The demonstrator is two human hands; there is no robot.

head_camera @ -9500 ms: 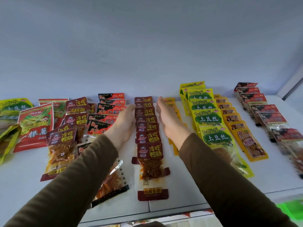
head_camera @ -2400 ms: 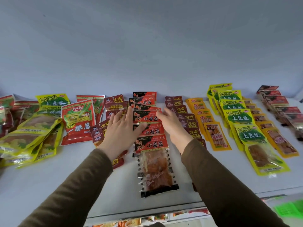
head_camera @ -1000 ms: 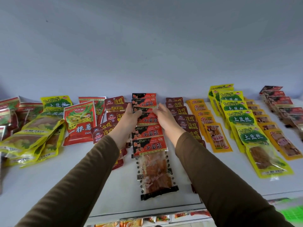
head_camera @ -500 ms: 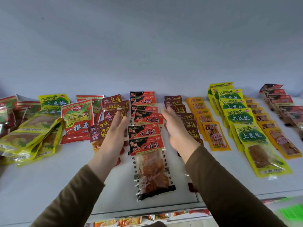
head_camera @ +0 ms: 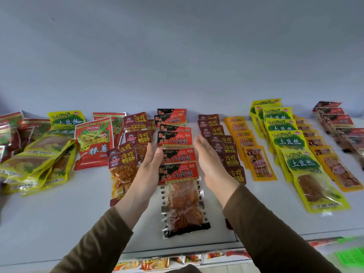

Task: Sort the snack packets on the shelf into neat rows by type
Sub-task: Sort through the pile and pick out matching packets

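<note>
A row of black-and-red snack packets (head_camera: 178, 172) runs from the shelf's front toward the back wall at the centre. My left hand (head_camera: 149, 164) stands flat along the row's left edge with fingers straight. My right hand (head_camera: 209, 160) stands flat along its right edge, palm inward. Neither hand grips a packet. To the right lie a maroon packet row (head_camera: 226, 148), an orange row (head_camera: 254, 154), a yellow-green row (head_camera: 291, 146), another orange row (head_camera: 334, 166) and a dark red row (head_camera: 342, 125). Loose maroon packets (head_camera: 124, 162) lie left of my left hand.
On the left sits an unsorted heap: red packets (head_camera: 94, 142), yellow-green packets (head_camera: 39, 160) and more red ones (head_camera: 11, 131) at the edge. The white shelf (head_camera: 59, 213) has bare surface at the front left. A lower shelf with packets (head_camera: 157, 263) shows beneath.
Both hands have slid back toward me along the sides of the black-and-red row, from its far end to near its front packets, staying flat on either side.
</note>
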